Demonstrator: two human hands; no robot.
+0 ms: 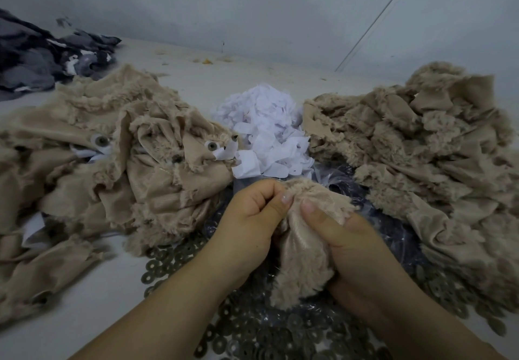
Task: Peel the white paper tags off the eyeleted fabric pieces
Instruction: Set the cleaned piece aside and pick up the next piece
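Both my hands hold one beige furry fabric piece [306,250] at the centre, low in the view. My left hand [254,213] pinches its top edge between thumb and curled fingers. My right hand [348,241] grips its right side, thumb pressed on the smooth backing. No white tag shows on this piece. A pile of beige pieces [134,146] lies on the left, some showing eyelets [212,145] and white paper tags [226,152]. A heap of loose white paper tags [266,132] sits behind my hands.
A second pile of beige fabric [415,146] fills the right side. Several grey washers [252,328] lie over a clear plastic bag under my arms. Dark grey cloth [42,56] is bunched at the far left by the pale wall [252,3].
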